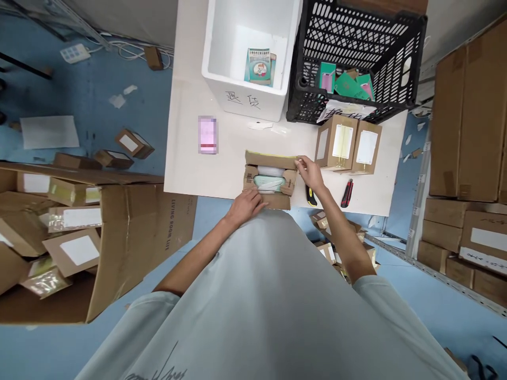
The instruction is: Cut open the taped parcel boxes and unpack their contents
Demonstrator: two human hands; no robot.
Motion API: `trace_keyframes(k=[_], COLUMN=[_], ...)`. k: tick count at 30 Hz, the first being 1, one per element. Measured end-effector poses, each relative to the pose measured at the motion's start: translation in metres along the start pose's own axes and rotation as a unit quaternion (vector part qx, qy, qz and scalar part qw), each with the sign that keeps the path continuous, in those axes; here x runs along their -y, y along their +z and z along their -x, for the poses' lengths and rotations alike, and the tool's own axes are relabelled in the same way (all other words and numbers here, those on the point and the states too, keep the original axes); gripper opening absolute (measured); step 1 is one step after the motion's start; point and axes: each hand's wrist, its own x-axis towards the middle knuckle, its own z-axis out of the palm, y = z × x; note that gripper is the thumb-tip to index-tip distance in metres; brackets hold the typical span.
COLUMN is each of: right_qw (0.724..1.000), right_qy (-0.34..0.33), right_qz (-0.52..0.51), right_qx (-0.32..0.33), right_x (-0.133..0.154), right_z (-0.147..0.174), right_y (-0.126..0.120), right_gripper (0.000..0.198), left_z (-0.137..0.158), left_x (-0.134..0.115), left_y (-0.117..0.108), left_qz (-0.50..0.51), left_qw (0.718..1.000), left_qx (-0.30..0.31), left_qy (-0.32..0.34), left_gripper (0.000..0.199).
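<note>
A small cardboard box [290, 182] lies with its flaps spread at the front edge of the table. Inside it sits a teal item [269, 183] under what looks like clear wrapping; I cannot make out its kind. My left hand [247, 205] is closed on the box's near left edge, its fingers over the near flap. At the far right corner, my right hand [310, 173] pinches the far flap. Just below that hand is a yellow and black utility knife [310, 196]. A red and black utility knife [347, 193] lies farther right.
A white foam bin [253, 103] holding teal booklets and a black crate [356, 31] with green boxes stand at the back. Two sealed cartons [343, 142] sit at right. A pink item [208, 134] lies left. A large carton [130, 237] of parcels stands left of the table.
</note>
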Motion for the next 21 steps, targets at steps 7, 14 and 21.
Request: trace_keyframes(k=[7,14,21], right_qw=[0.99,0.92,0.894], right_qy=[0.045,-0.186,-0.185], right_qz=[0.09,0.315,0.392], right_qx=[-0.097,0.139,0.117], right_x=[0.014,0.069,0.072], right_z=[-0.022,0.004,0.037], right_y=[0.03,0.055,0.05], right_gripper=[0.035,0.034,0.039], left_z=[-0.018,-0.046,-0.039], left_x=[0.007,0.012,0.027], left_y=[0.007,-0.01,-0.044], left_qz=[-0.053,-0.101,-0.128], left_qw=[0.997,0.99,0.986], left_qx=[0.037,0.085,0.073], left_qy=[-0.049,0.058,0.075], left_gripper=[0.043,0.06,0.055])
